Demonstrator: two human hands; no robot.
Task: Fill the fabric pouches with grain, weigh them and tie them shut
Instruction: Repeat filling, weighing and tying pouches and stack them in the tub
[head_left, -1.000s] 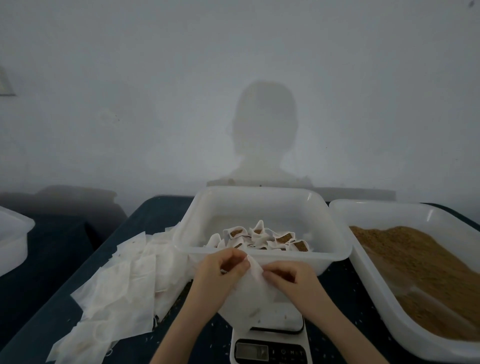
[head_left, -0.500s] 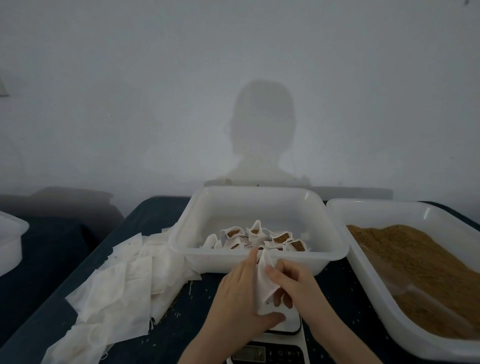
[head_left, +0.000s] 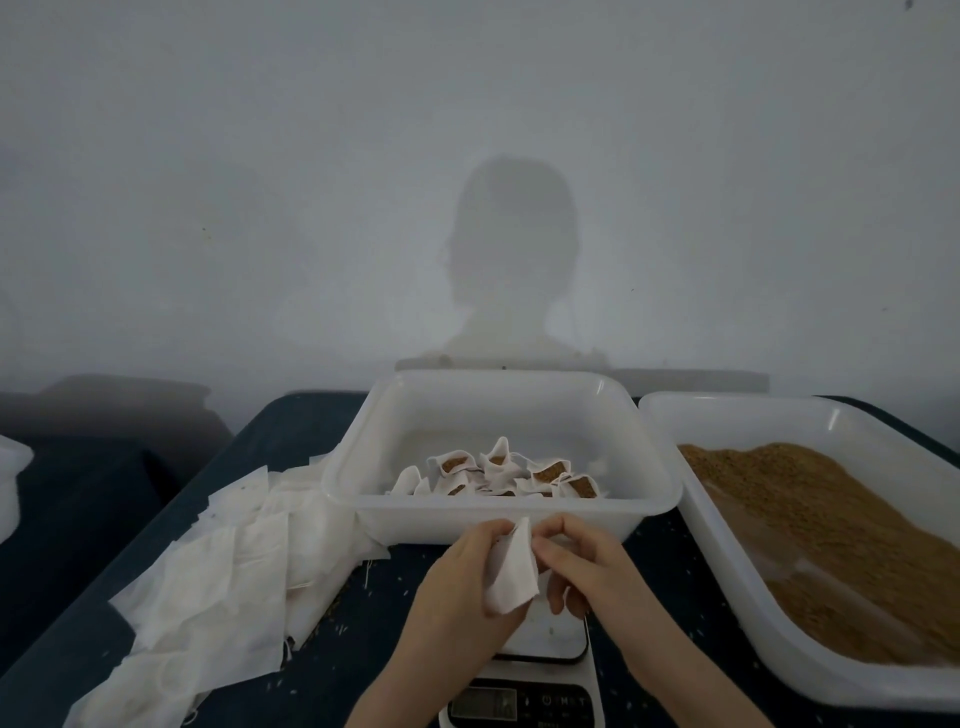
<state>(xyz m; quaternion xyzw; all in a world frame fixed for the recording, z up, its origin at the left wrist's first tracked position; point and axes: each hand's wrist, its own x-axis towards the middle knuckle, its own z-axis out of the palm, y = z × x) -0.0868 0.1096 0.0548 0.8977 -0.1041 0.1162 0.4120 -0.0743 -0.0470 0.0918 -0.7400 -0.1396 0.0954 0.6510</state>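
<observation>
An empty white fabric pouch (head_left: 511, 574) hangs between my hands above the small white scale (head_left: 540, 670). My left hand (head_left: 467, 597) grips its left side, thumb under the lower corner. My right hand (head_left: 582, 566) pinches its right edge near the top. Brown grain (head_left: 831, 530) fills the white tub (head_left: 748, 613) at the right. Behind my hands stands a middle white tub (head_left: 498, 506) holding several filled pouches (head_left: 498, 473). A heap of flat empty pouches (head_left: 218, 587) lies at the left.
The dark blue tabletop (head_left: 363, 654) carries scattered grains near the scale. Another white container (head_left: 10, 483) shows at the far left edge. A grey wall rises close behind the tubs.
The pouch, spread wide a second ago, is now folded upright between my hands. Both hands have drawn close together over the scale.
</observation>
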